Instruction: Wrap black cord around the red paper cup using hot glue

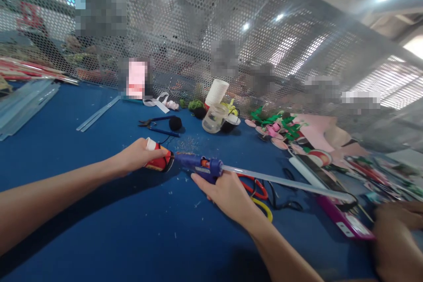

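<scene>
My left hand is closed around a small red paper cup lying on its side in the air, its black-edged end facing right. My right hand grips the handle of a blue hot glue gun. The gun's nozzle points left and is at, or very near, the cup's dark end; contact cannot be made out. From the gun's rear a long clear glue stick extends far to the right. Beyond the cup lie blue-handled pliers and a black yarn ball.
Paper cups and a clear plastic cup stand near the perforated screen. Artificial leaves and pink pieces are piled rightward. A purple box lies near another person's blurred arm. Blue strips lie far left.
</scene>
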The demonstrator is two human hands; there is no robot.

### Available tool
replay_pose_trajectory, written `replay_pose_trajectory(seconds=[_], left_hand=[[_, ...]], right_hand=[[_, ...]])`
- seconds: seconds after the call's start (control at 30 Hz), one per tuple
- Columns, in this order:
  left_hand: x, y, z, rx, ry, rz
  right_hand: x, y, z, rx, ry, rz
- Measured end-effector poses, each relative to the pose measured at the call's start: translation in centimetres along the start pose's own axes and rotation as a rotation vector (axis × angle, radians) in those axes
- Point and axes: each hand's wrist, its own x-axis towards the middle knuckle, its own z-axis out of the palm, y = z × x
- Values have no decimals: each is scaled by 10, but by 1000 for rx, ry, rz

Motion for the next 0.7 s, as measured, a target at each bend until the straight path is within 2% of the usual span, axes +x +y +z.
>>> replay_pose_trajectory(seconds=[0.13,0.33,0.57,0.7], left_hand=[[1,-1,0,16,-11,4],[1,-1,2,8,-2,2],[1,-2,1,-3,-9,7],[0,-1,2,-33,-14,-4]], right_hand=[[-1,-1,-1,-56,-8,-35],[-2,-4,-4,-58,51,-124],[-4,1,-1,-35,-26,-125],[-5,0,1,-67,45,-112]])
